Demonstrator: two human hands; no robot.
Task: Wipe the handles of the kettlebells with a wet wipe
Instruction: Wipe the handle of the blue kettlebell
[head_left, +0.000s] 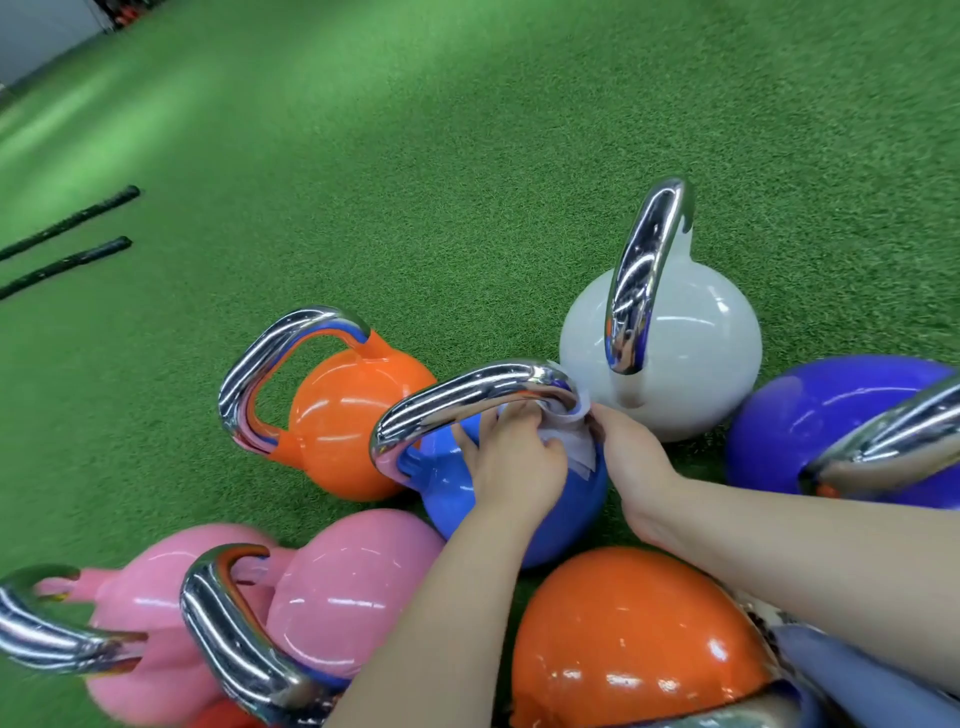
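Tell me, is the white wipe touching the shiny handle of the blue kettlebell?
Touching. The head view shows the wet wipe wrapped against the blue kettlebell's chrome handle at its right end.

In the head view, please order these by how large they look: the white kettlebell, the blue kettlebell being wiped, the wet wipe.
1. White kettlebell, fully visible.
2. Blue kettlebell, though the hands cover part of it, so its place against the white one is unsure.
3. Wet wipe, clearly smallest.
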